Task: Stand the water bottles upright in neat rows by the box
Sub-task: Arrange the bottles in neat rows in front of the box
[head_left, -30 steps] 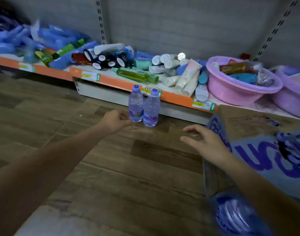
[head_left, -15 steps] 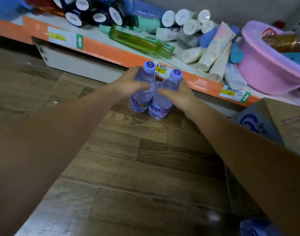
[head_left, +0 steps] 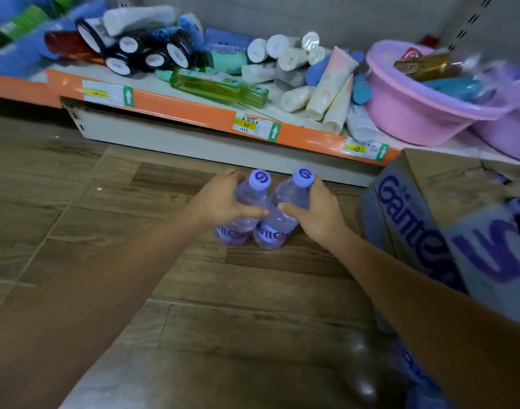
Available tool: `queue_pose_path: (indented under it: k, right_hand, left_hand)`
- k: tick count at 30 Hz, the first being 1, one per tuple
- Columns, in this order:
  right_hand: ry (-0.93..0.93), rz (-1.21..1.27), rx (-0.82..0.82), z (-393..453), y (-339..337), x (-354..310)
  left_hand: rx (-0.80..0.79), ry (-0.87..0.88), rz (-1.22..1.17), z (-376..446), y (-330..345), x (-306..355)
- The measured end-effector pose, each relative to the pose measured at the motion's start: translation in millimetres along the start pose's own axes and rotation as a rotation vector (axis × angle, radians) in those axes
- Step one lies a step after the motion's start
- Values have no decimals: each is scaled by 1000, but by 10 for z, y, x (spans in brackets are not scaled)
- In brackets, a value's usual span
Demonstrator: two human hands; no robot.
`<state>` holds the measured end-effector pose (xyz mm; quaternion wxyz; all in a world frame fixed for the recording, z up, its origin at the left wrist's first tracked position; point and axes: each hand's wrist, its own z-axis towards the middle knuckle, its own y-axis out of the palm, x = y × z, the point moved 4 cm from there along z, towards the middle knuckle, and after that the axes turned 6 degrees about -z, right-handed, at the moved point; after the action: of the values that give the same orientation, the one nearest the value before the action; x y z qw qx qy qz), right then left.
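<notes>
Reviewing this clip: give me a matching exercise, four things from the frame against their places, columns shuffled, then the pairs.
Things:
1. left bottle
2. right bottle
3. pink basin
4. cardboard box

Places:
A. on the shelf, far right
B. on the floor, right of the bottles
C. in the left hand
D. in the right hand

Pairs: 1-C, 2-D, 3-A, 4-B

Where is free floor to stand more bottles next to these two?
Bare wooden floor lies left of the left bottle and in front of both, toward the person. Right of the right bottle the gap is narrow, closed by the cardboard box. The shelf behind is crowded.
</notes>
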<state>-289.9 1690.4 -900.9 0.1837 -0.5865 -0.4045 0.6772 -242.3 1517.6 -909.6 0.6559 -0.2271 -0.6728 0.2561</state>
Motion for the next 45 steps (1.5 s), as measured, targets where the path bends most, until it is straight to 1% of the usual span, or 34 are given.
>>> queue_pose_path:
  k: [2, 4, 7, 9, 12, 15, 17, 19, 21, 24, 27, 29, 31, 35, 39, 41, 42, 45]
  right_hand:
    - [-17, -2, -44, -385, -255, 96]
    - [-33, 22, -71, -766, -571, 184]
    - [-46, 116, -31, -1266, -1147, 362]
    - [-77, 146, -12, -1585, -1531, 450]
    - [-119, 301, -5, -2060, -2007, 554]
    - [-209, 411, 50, -2516, -2452, 638]
    - [-240, 482, 50, -2817, -2713, 696]
    - [-249, 537, 34, -3099, -2939, 775]
    - [-255, 540, -4, -3341, -3127, 842]
    - [-258, 526, -86, -3685, -3348, 977]
    - [-264, 422, -116, -4017, -3409, 1336]
    - [-281, 348, -112, -4205, -3358, 1600]
    - [-265, 301, -101, -4348, -3246, 1886]
    - [-216, 159, -92, -4436, -2897, 2293]
    - [-184, 133, -155, -4440, -2607, 2451]
    - [-187, 147, -191, -4416, -2478, 2471]
    - [-188, 152, -208, -4408, -2418, 2491]
    - [-158, 175, -246, -4421, -2253, 2595]
  left_hand:
    - [-9, -100, -153, -250, 181, 123]
    - [-40, -167, -214, -539, 395, 309]
    - [-52, -245, -284, -925, 671, 712]
    - [-42, -247, -277, -1139, 810, 1062]
    - [0, -225, -249, -1471, 984, 1622]
    - [111, -219, -255, -1836, 1130, 2069]
    - [196, -198, -294, -2147, 1246, 2306]
    - [246, -212, -298, -2453, 1387, 2502]
    - [249, -248, -251, -2738, 1540, 2659]
    - [146, -258, -187, -3050, 1837, 2881]
    - [43, -260, -19, -3224, 2185, 3044]
    - [8, -216, -10, -3290, 2418, 3083]
    - [-25, -180, -48, -3327, 2647, 3091]
    - [35, -132, -121, -3336, 2977, 3080]
    - [45, 7, -32, -3338, 3204, 3206]
    - [17, 56, -17, -3337, 3304, 3193]
    - [8, 50, 0, -3332, 3358, 3146]
    - [30, -38, 75, -3304, 3405, 2982]
